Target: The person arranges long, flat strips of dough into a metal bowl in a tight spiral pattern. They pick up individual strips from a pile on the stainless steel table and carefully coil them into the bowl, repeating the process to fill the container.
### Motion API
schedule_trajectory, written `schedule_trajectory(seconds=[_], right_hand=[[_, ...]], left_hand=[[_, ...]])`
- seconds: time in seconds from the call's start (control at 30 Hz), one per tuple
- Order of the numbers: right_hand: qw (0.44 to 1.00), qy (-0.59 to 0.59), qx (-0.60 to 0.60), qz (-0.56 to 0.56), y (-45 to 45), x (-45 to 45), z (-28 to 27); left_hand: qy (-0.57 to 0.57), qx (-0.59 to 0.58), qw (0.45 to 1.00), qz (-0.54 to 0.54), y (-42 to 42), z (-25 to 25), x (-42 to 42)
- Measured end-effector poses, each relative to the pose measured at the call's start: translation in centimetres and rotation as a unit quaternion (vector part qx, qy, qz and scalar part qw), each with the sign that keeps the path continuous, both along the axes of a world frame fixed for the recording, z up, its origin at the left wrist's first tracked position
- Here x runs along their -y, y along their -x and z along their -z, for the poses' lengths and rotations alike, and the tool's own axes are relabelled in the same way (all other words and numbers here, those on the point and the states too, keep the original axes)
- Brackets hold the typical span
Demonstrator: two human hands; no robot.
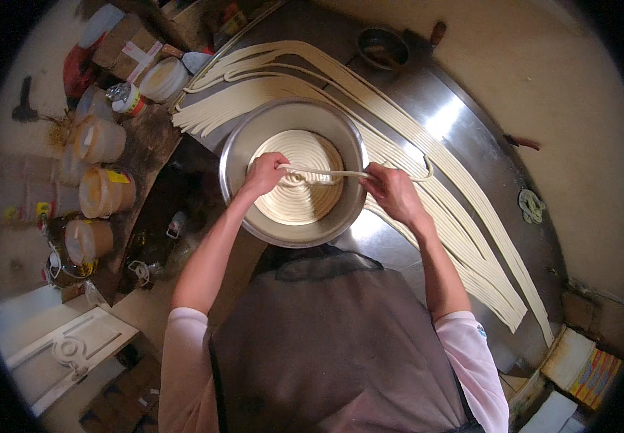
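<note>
A deep steel basin (293,234) stands before me at the table's near edge. Inside it, a long dough rope lies wound in a flat spiral coil (297,208). My left hand (265,174) is over the coil and pinches a dough strand (325,172) near the centre. That strand runs taut across the basin to my right hand (390,187), which grips it just past the right rim. Beyond my right hand the strand loops back onto the table. Rows of parallel dough ropes (453,227) spread behind the basin and to its right.
The dough lies on a steel table (447,119). A dark bowl (382,47) stands at its far side, and a small green bundle (531,205) near its right edge. Plastic tubs (107,192), a cardboard box (128,48) and a scraper (195,61) crowd the left side.
</note>
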State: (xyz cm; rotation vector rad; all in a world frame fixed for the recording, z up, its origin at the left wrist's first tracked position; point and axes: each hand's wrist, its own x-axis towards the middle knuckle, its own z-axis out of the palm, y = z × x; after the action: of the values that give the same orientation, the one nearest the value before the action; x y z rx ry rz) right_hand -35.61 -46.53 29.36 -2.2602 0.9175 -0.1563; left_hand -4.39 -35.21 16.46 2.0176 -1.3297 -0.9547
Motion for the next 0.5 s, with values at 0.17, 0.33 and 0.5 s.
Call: schedule_trajectory(seconds=[0.17, 0.33, 0.5], right_hand=[[0.996, 0.054, -0.056, -0.049, -1.1, -2.5, 1.0], [0.99, 0.072, -0.058, -0.111, -0.9, -4.7, 2.0], [0.98, 0.089, -0.094, -0.151, -2.9, -6.1, 0.2]], left_hand=[[0.084, 0.023, 0.995, -0.046, 0.0, 2.4, 0.3], [0.085, 0.045, 0.994, 0.056, 2.8, -1.1, -1.2], [0.071, -0.088, 0.981, 0.158, 8.1, -6.2, -3.4]])
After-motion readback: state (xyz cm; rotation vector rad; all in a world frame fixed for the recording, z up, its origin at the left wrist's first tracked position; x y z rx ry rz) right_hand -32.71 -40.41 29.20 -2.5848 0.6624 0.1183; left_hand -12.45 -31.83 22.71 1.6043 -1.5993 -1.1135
